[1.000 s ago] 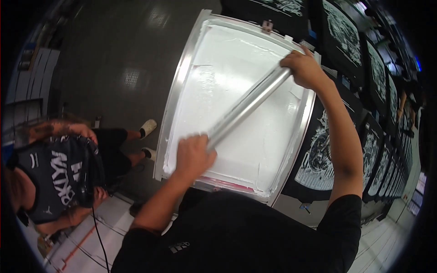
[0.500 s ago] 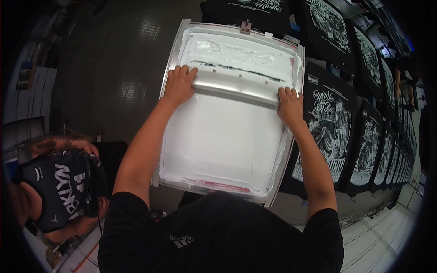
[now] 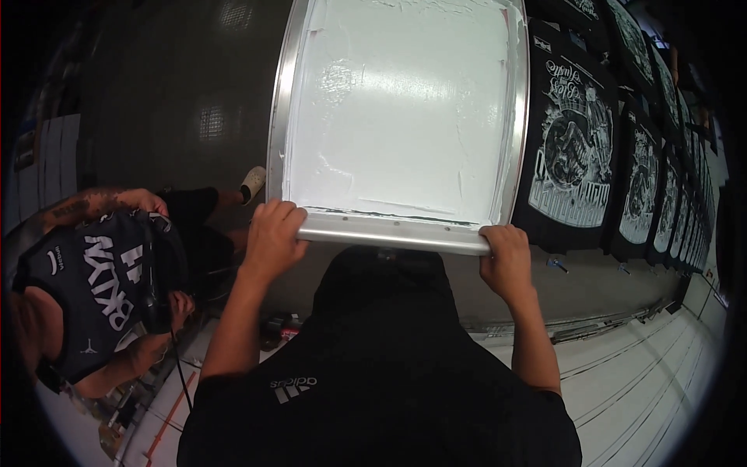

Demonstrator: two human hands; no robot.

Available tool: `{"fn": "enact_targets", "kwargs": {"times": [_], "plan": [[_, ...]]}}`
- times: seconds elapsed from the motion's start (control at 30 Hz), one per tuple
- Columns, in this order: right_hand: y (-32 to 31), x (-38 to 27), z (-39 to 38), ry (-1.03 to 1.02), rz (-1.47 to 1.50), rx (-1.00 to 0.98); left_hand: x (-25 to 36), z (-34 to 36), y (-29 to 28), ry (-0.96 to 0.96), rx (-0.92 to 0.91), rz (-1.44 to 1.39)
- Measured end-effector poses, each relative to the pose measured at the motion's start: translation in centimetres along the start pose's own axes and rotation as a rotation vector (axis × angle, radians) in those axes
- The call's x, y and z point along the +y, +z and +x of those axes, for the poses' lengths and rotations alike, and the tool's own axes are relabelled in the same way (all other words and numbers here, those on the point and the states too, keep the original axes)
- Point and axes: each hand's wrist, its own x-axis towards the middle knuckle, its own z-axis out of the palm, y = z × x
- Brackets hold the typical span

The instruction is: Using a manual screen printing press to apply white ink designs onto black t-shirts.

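A long metal squeegee (image 3: pixel 389 233) lies across the near end of a printing screen (image 3: pixel 281 93) with a metal frame. My left hand (image 3: pixel 274 240) is closed round the squeegee's left end, and my right hand (image 3: pixel 506 260) grips its right end. White ink (image 3: pixel 405 109) coats the mesh, thick and ridged at the far edge and along the sides. A thin dark line runs beside the squeegee's far edge. The underside of the squeegee is hidden from me.
Black shirts (image 3: pixel 572 148) with white prints lie on boards in rows to the right. A co-worker (image 3: pixel 93 288) in a dark jersey is at the left, holding a black device with a cord. Blue clamps (image 3: pixel 557 265) stick out below the boards.
Both hands have drawn the squeegee from the far part of the screen to its near end, toward my body. The screen sits higher in view, and a co-worker's shoe now shows at left.
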Motion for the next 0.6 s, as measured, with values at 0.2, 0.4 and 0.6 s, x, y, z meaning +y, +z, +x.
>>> {"fn": "enact_targets", "kwargs": {"times": [0.2, 0.4, 0.6], "plan": [[1.8, 0.4, -0.2, 0.082, -0.039, -0.148, -0.4, -0.7, 1.0, -0.029, -0.048, -0.002], [4.3, 0.7, -0.2, 0.129, -0.064, 0.048, -1.7, 0.1, 4.5, 0.028, 0.169, 0.051], [0.3, 7.6, 15.9, 0.060, -0.155, 0.173, -8.7, 17.0, 3.3, 0.090, 0.245, 0.008]]}}
